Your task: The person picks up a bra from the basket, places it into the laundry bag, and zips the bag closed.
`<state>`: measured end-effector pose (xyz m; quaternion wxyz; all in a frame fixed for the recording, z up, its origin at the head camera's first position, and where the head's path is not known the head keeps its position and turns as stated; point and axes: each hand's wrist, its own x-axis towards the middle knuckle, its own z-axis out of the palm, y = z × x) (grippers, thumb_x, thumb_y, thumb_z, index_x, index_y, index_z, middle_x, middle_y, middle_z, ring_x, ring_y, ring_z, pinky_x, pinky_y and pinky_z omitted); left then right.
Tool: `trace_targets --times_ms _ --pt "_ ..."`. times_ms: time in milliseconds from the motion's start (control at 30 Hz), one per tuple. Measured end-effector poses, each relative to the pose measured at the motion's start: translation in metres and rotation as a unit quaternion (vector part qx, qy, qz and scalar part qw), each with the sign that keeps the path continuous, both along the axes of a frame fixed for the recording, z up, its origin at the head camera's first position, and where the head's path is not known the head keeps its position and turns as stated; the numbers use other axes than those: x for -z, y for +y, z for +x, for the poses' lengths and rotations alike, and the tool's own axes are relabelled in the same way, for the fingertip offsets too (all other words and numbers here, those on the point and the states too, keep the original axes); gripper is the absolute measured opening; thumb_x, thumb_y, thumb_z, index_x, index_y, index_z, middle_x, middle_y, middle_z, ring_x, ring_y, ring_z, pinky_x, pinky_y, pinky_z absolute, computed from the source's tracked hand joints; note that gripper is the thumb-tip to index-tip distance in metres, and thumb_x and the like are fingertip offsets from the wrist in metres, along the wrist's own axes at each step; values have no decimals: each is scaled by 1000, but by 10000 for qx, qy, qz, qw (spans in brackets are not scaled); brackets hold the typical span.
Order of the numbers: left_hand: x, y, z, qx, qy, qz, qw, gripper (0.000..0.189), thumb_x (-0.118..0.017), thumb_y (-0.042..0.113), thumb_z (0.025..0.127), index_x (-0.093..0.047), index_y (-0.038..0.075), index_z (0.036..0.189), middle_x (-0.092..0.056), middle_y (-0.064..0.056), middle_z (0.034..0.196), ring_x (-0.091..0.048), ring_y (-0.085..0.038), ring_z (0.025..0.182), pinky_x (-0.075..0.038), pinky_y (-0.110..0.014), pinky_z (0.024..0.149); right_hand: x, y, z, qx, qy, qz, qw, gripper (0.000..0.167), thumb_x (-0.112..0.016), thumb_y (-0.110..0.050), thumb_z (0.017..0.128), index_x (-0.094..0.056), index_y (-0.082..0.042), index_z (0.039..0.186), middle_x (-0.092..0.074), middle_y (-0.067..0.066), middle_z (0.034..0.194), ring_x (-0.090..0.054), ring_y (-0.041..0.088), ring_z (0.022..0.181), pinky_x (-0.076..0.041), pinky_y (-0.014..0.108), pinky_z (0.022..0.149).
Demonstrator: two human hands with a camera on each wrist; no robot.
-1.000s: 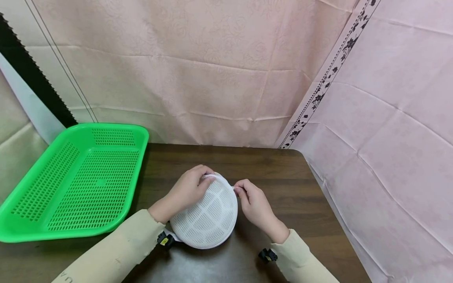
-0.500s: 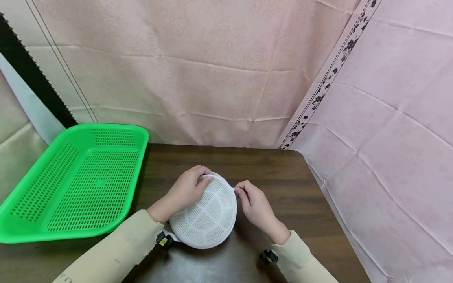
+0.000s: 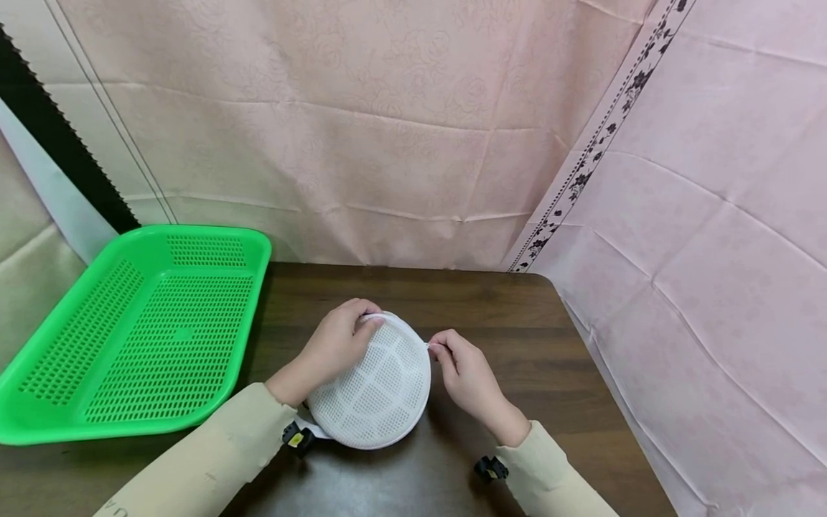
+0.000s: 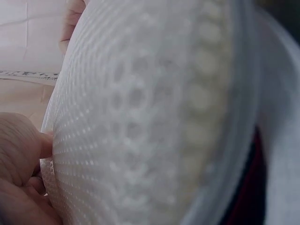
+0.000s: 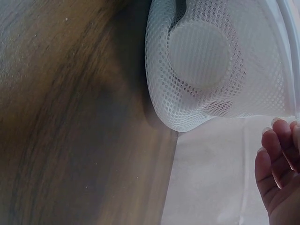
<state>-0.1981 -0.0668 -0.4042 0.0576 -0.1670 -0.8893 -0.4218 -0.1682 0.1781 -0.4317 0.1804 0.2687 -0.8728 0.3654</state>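
Observation:
A round white mesh laundry bag (image 3: 381, 391) is held up over the table in the head view. My left hand (image 3: 329, 348) grips its far left rim, thumb on the mesh face and fingers behind the edge. At the right rim, my right hand (image 3: 470, 373) pinches a small white tab, apparently the zipper pull. The right wrist view shows the bag's mesh side (image 5: 159, 93) bulging out, with a round panel visible on it. A white strap (image 3: 315, 429) sticks out at the bag's lower left. Up close, the mesh face (image 4: 131, 112) fills most of the left wrist view.
A large green plastic basket (image 3: 242, 359) with slotted walls stands to the left on the dark wooden table (image 3: 517, 316). Pale pink cloth (image 3: 388, 143) hangs behind the table and along its right side.
The bag and my left hand have shifted slightly left and away from me. My right hand stays almost in place, still pinching at the right rim.

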Motion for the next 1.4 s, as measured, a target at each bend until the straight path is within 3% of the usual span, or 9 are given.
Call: trace_targets --times_ms 233,867,1267,1400 --pt "-1 0 1 -85 -16 31 10000 17 -59 27 97 -64 13 107 -61 0 105 -56 -19 92 -48 -38 84 -2 -2 0 38 77 -42 10000 7 -62 -6 94 -61 -13 95 -58 -6 84 -52 7 73 -48 26 64" --pt "-2 -2 2 -126 -184 250 9994 17 -59 27 97 -65 15 107 -62 1 106 -57 -18 94 -47 -38 85 -4 -4 1 22 60 -115 9999 7 -61 -7 94 -61 -14 95 -58 -7 84 -53 7 74 -48 26 65" --pt "-1 -4 2 -132 -226 312 9992 16 -59 28 98 -64 16 107 -62 0 105 -57 -19 93 -48 -39 85 -6 -5 3 134 580 342 9976 7 -64 -6 92 -61 -12 94 -60 -6 85 -55 7 79 -49 26 69" --pt "-1 -8 -1 -303 -227 367 9986 16 -58 29 98 -64 17 106 -62 0 105 -56 -20 93 -47 -39 83 -6 -4 3 132 739 433 9962 8 -65 -4 91 -62 -10 95 -60 -4 86 -54 9 79 -49 28 69"
